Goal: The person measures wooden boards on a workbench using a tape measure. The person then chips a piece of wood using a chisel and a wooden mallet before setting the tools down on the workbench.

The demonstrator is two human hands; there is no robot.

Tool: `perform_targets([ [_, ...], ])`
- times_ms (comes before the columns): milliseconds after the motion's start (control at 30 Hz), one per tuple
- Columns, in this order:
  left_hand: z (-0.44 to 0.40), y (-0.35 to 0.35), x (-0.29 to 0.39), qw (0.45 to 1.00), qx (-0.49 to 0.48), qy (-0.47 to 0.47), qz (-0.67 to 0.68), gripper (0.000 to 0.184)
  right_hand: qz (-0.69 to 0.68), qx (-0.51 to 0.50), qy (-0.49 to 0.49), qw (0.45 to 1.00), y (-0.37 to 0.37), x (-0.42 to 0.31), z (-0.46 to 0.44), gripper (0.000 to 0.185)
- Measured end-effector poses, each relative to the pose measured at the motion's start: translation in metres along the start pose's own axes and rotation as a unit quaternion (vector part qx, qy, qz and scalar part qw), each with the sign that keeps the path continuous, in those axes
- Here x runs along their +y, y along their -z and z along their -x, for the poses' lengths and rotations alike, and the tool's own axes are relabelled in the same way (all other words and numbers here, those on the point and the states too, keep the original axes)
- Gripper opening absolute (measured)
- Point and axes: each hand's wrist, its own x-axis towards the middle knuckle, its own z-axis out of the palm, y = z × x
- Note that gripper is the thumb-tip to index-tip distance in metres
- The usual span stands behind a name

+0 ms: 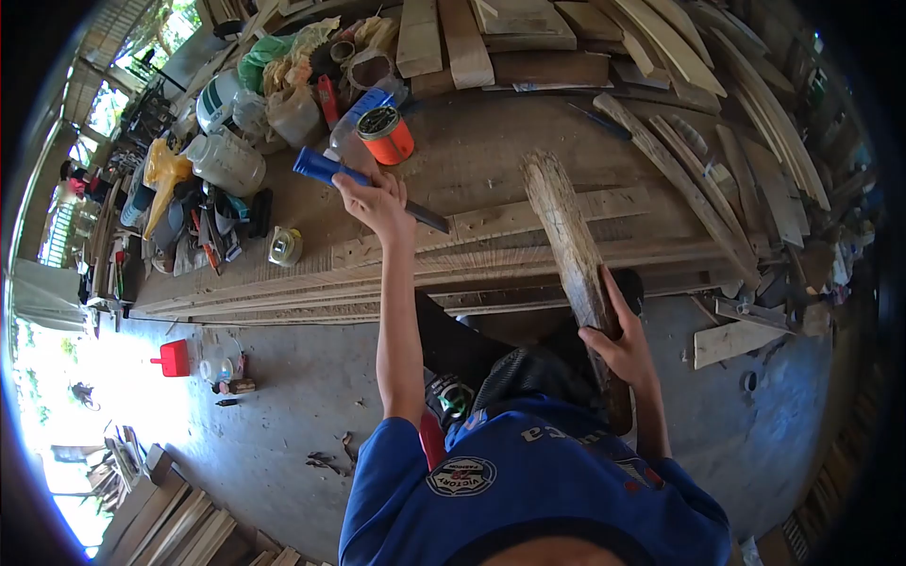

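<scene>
My left hand point(376, 202) is closed around a chisel point(326, 168) with a blue handle; its dark metal blade point(427, 217) points to the right, over the bench. An orange tin point(387, 137) stands just beyond this hand. My right hand point(618, 330) grips a rough, bark-edged piece of wood point(564, 222) near its lower end. The wood slants from my lap up onto the workbench point(462, 132), across a flat wooden strip point(604, 203).
Boards point(547, 66) are stacked at the back, with long strips point(675, 179) at the right. Jars point(226, 162), bags and tools crowd the bench's left. A tape roll point(285, 246) lies near its front edge. On the floor is a red dustpan point(173, 358).
</scene>
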Motion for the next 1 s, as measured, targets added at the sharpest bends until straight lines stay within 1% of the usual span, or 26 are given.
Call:
perform_targets([
  [33, 0.002, 0.000, 0.002, 1.000, 0.015, -0.002, -0.007, 0.041, 0.010, 0.013, 0.005, 1.000, -0.002, 0.003, 0.002, 0.075],
  [100, 0.003, 0.004, -0.003, 1.000, 0.019, -0.009, -0.009, 0.042, -0.017, 0.013, -0.008, 1.000, -0.004, 0.008, 0.003, 0.075],
  [167, 0.005, 0.006, -0.005, 1.000, -0.017, -0.019, 0.000, 0.043, 0.003, 0.018, -0.007, 1.000, -0.004, 0.013, 0.004, 0.076],
  [200, 0.005, 0.006, -0.006, 1.000, -0.018, -0.018, -0.002, 0.043, 0.002, 0.019, -0.008, 1.000, -0.004, 0.012, 0.004, 0.076],
  [267, 0.008, 0.003, -0.008, 1.000, 0.025, 0.000, -0.018, 0.043, 0.001, 0.007, -0.020, 1.000, -0.002, 0.007, 0.004, 0.076],
  [400, 0.007, 0.006, -0.009, 1.000, -0.004, -0.003, -0.007, 0.042, 0.009, 0.008, -0.036, 0.999, -0.002, 0.003, 0.004, 0.077],
  [467, 0.008, 0.005, -0.008, 1.000, 0.017, 0.002, -0.007, 0.041, 0.005, 0.011, -0.041, 0.999, -0.003, 0.004, 0.004, 0.078],
  [600, 0.013, 0.002, -0.008, 1.000, 0.014, -0.009, -0.010, 0.041, 0.032, 0.020, -0.010, 0.999, -0.003, 0.010, 0.003, 0.079],
  [667, 0.017, 0.000, -0.010, 0.998, -0.026, -0.047, -0.024, 0.040, 0.009, 0.013, -0.012, 1.000, -0.003, 0.010, 0.001, 0.078],
  [700, 0.021, -0.002, -0.012, 0.998, -0.024, -0.047, -0.023, 0.040, 0.011, 0.012, -0.012, 1.000, -0.001, 0.006, 0.001, 0.078],
  [767, 0.026, -0.007, -0.014, 0.993, -0.045, -0.090, -0.061, 0.040, 0.069, -0.044, -0.028, 0.996, 0.010, -0.015, -0.004, 0.077],
  [800, 0.020, -0.001, -0.025, 0.993, -0.042, -0.096, -0.061, 0.038, 0.070, -0.048, -0.024, 0.996, 0.015, -0.030, -0.010, 0.077],
  [833, 0.017, -0.004, -0.027, 0.992, -0.038, -0.101, -0.061, 0.038, 0.090, -0.069, 0.022, 0.993, 0.021, -0.048, -0.016, 0.076],
  [867, 0.015, -0.007, -0.030, 0.979, -0.048, -0.169, -0.099, 0.037, 0.111, -0.090, 0.067, 0.988, 0.028, -0.067, -0.021, 0.075],
  [900, 0.015, -0.008, -0.031, 0.961, -0.058, -0.235, -0.137, 0.036, 0.090, -0.092, 0.112, 0.985, 0.030, -0.088, -0.028, 0.074],
  [933, 0.018, -0.006, -0.031, 0.961, -0.056, -0.236, -0.137, 0.036, 0.069, -0.092, 0.155, 0.981, 0.030, -0.111, -0.034, 0.073],
  [1000, 0.021, -0.005, -0.031, 0.972, -0.106, -0.178, -0.112, 0.033, 0.107, -0.038, 0.327, 0.938, 0.029, -0.152, -0.049, 0.071],
])
